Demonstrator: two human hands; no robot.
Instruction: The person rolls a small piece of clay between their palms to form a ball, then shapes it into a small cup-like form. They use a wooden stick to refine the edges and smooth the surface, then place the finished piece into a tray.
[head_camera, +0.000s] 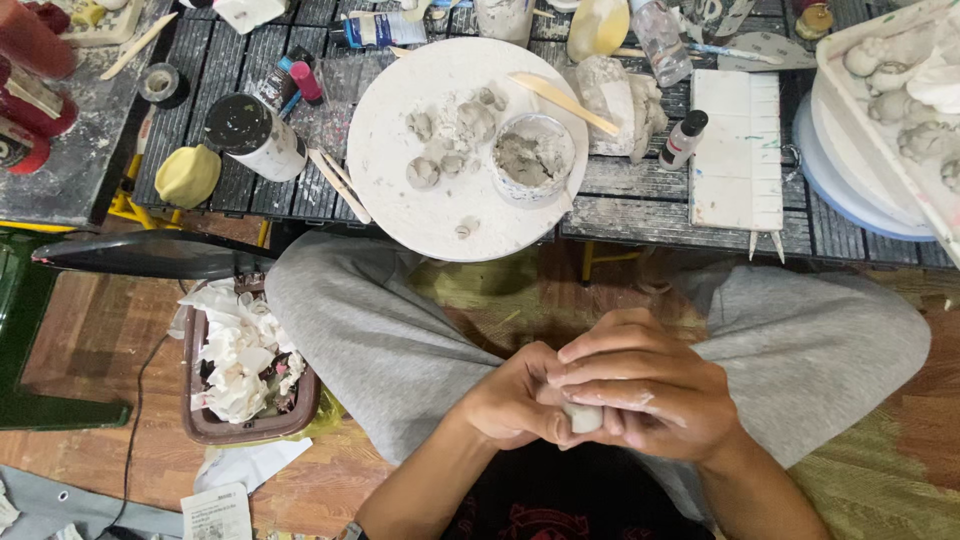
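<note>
A small pale lump of clay (583, 417) is held between both hands, low over the lap and between the grey-clad knees (380, 330). The left hand (515, 398) is curled beneath and beside the lump, its fingers folded in against it. The right hand (655, 385) is closed over the top, with the fingers pressed together and laid across the left hand's knuckles, so that only the lower end of the lump can be seen. White smears are seen on the fingers of the right hand.

Beyond the hands, a dark slatted bench (640, 200) is seen, and on it, straight ahead of the left hand, a round white board (400, 190) is set. Grey clay pieces (450, 140) are scattered on the board, and a clear cup of grey clay (533, 158) stands upon it with a wooden tool (565, 102) laid across the rim. Ahead of the right hand a white rectangular tile (738, 150) is laid, with a small dropper bottle (683, 139) just beside it. Well to the left of the left hand, on the floor, a brown bin of crumpled white paper (245, 365) is placed.
</note>
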